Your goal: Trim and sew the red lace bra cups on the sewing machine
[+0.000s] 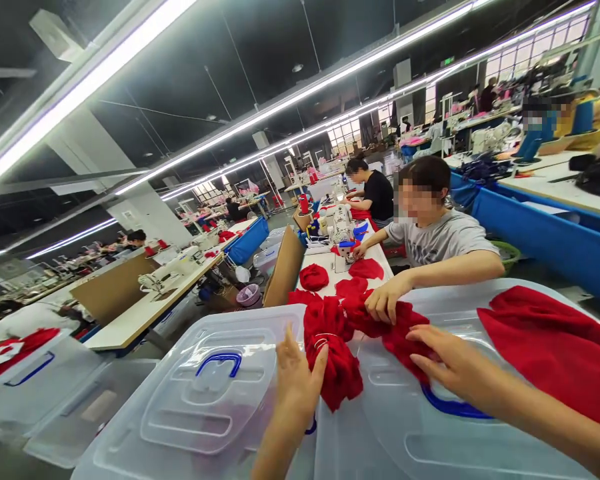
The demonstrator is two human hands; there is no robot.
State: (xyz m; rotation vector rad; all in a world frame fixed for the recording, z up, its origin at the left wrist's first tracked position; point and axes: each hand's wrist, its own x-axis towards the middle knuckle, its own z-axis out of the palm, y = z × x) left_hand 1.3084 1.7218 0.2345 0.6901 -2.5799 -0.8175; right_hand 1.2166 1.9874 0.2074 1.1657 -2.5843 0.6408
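Note:
A bundle of red fabric (336,380) tied with a thin pale band lies across the lids of two clear plastic boxes. My left hand (299,377) is beside its left side, fingers raised and apart, the thumb against the cloth. More red fabric (405,341) stretches to the right from the bundle. At that end is my right hand (450,360), its fingers extended and apart at the cloth's edge; I see no firm grip. A co-worker's hand (387,297) rests on the same red fabric from the far side.
Under the fabric are the left box lid (180,400) with a blue handle and the right box lid (370,440). Another red cloth (555,340) lies at right. Beyond, a co-worker in grey (440,243) sits at a sewing machine (343,227). A cardboard panel (283,267) stands left of that table.

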